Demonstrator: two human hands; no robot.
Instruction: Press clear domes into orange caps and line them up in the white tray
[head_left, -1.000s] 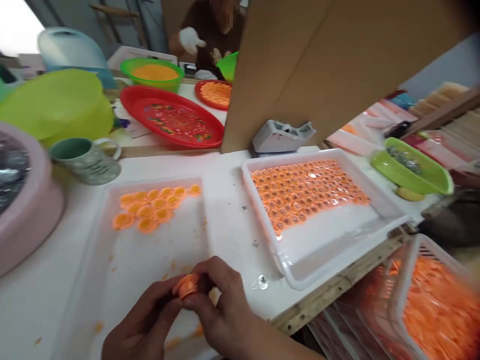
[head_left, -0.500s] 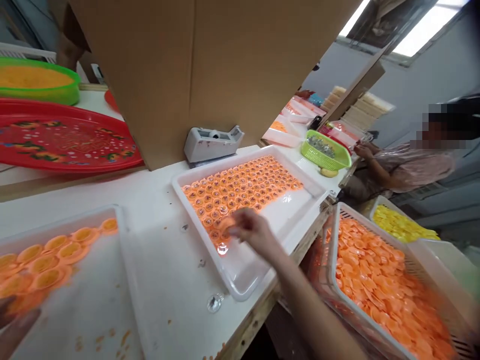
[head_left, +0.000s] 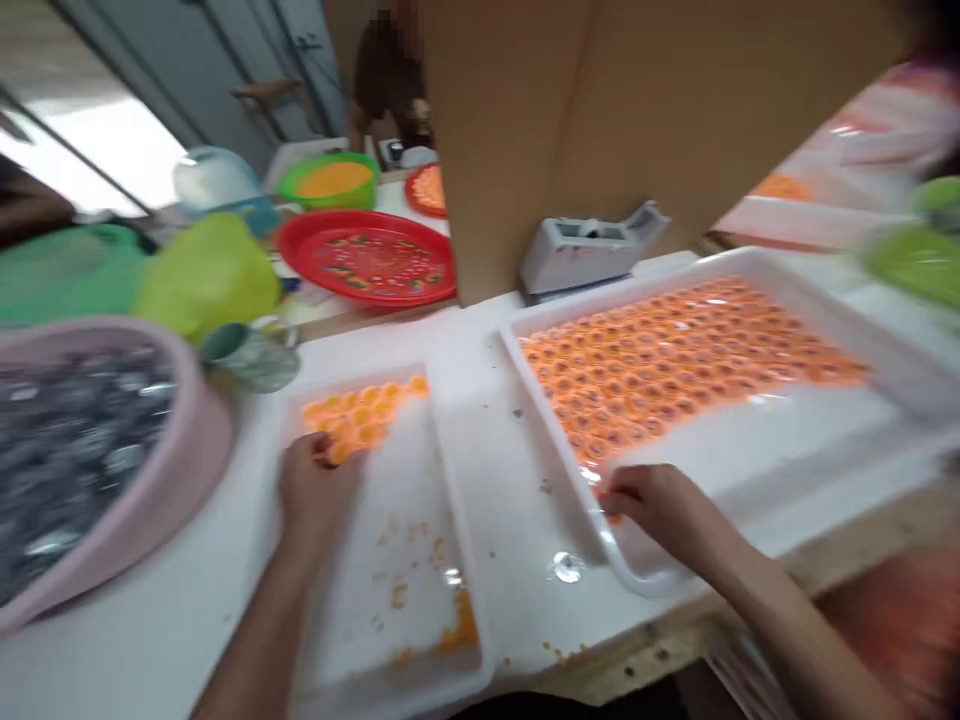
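My left hand (head_left: 319,490) reaches into the left white tray (head_left: 457,500), its fingers closed at the near edge of a cluster of orange cups with yellow-orange filling (head_left: 365,413). What those fingers pinch is too blurred to tell. In the right white tray (head_left: 551,425), my right hand (head_left: 652,500) pinches an orange piece (head_left: 613,500) near the tray's left wall. Rows of orange cups with dark centres (head_left: 637,365) fill the tray's far part. A clear round piece (head_left: 568,567) lies on the table between the trays.
A pink tub of clear domed pieces (head_left: 199,430) stands at the left. Behind are a cup (head_left: 251,357), a red tray (head_left: 375,262), a green bowl (head_left: 330,182) and a tape dispenser (head_left: 589,250) before a cardboard panel (head_left: 525,130). A person (head_left: 390,80) is beyond.
The view has swung left, bringing the pink tub and my whole left hand into sight. My right hand is now lower, at the near end of the rows by the tray's left wall.
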